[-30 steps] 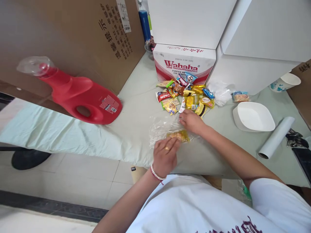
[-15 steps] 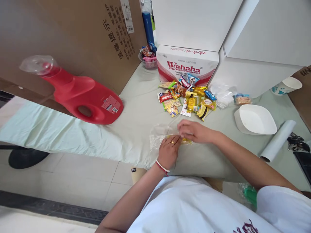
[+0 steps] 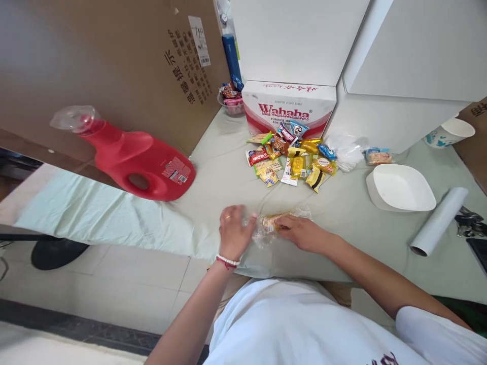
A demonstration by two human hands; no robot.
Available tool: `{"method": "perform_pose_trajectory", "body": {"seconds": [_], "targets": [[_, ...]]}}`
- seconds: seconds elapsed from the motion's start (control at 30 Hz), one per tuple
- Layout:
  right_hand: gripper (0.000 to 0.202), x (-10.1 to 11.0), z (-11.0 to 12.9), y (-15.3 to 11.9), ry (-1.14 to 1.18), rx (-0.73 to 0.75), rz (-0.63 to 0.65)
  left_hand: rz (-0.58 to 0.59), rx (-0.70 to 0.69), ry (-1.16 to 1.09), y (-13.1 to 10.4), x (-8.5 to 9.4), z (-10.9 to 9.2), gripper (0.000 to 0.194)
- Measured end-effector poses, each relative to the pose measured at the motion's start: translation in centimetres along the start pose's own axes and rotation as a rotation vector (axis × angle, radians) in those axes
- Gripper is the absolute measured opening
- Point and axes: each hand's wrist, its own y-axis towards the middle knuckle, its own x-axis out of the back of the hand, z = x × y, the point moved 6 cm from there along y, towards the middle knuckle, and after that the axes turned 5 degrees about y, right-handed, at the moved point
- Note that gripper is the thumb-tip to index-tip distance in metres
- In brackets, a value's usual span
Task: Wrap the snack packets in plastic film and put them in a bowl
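A clear plastic bag [image 3: 266,228] with yellowish snacks inside lies flat near the table's front edge. My right hand [image 3: 300,232] rests on its right part, fingers curled together over the plastic. At the bag's left end is my left hand [image 3: 234,230], its fingers and thumb spread, the thumb tip close to the plastic; nothing is held in it. Whether the thumb touches the bag is hard to tell. Beyond the hands lies a pile of wrapped snacks [image 3: 299,166] in front of the Wahaha box [image 3: 287,106].
A red jug [image 3: 148,162] lies at the left by a large cardboard box [image 3: 125,66]. To the right are a white square bowl [image 3: 401,187], a plastic roll [image 3: 439,221], crumpled clear bags [image 3: 348,149], a wrapped snack [image 3: 378,155], a paper cup [image 3: 449,133] and keys [image 3: 470,222].
My left hand has moved left, off the bag, and its fingers have spread. My right hand has come down onto the bag's right part. The plastic lies further right and looks more gathered.
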Motion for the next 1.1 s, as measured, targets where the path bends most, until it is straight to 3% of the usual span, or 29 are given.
{"method": "perform_pose_trajectory", "body": {"seconds": [0.1, 0.17, 0.27, 0.33, 0.43, 0.53, 0.6, 0.7, 0.8, 0.9, 0.97, 1.03, 1.1], "targets": [[0.033, 0.0, -0.5, 0.1, 0.012, 0.000, -0.006, 0.333, -0.038, 0.106, -0.2, -0.7, -0.6, 0.018], [0.031, 0.0, -0.7, 0.4, 0.051, 0.010, -0.036, 0.387, 0.041, 0.009, -0.8, -0.1, -1.0, 0.015], [0.027, 0.2, -0.7, 0.8, 0.125, 0.032, -0.098, 0.383, 0.122, -0.309, -1.1, -0.5, -2.9, 0.019], [0.024, 0.7, -0.6, 0.8, 0.187, 0.050, -0.130, 0.391, 0.046, -0.421, -1.1, -1.8, -5.1, 0.024], [0.024, 1.9, -1.1, 0.0, 0.295, 0.024, -0.188, 0.327, -0.240, -0.186, -1.5, -3.8, -8.3, 0.027], [0.032, 3.6, -3.3, -2.0, 0.185, -0.230, -0.401, 0.256, -0.438, 0.174, -2.6, -5.0, -9.7, 0.032], [0.049, 3.8, -4.4, -3.5, 0.032, -0.398, -0.468, 0.247, -0.468, 0.328, -3.2, -5.3, -9.8, 0.037], [0.059, 2.6, -4.8, -4.3, -0.032, -0.407, -0.342, 0.286, -0.449, 0.449, -3.5, -5.3, -9.4, 0.041], [0.053, 2.5, -5.4, -4.5, 0.092, -0.380, -0.404, 0.311, -0.445, 0.471, -3.5, -5.4, -9.1, 0.042], [0.075, 3.6, -7.2, -3.8, 0.230, -0.487, -0.549, 0.303, -0.458, 0.457, -3.7, -5.7, -8.8, 0.044], [0.083, 4.0, -8.1, -2.7, 0.295, -0.519, -0.502, 0.290, -0.467, 0.456, -3.8, -5.8, -8.4, 0.045], [0.058, 4.6, -7.7, -1.8, 0.343, -0.441, -0.439, 0.276, -0.478, 0.457, -4.0, -5.9, -8.1, 0.045], [0.026, 5.5, -6.0, -2.0, 0.357, -0.273, -0.399, 0.267, -0.487, 0.451, -4.2, -6.0, -7.9, 0.045]]}}
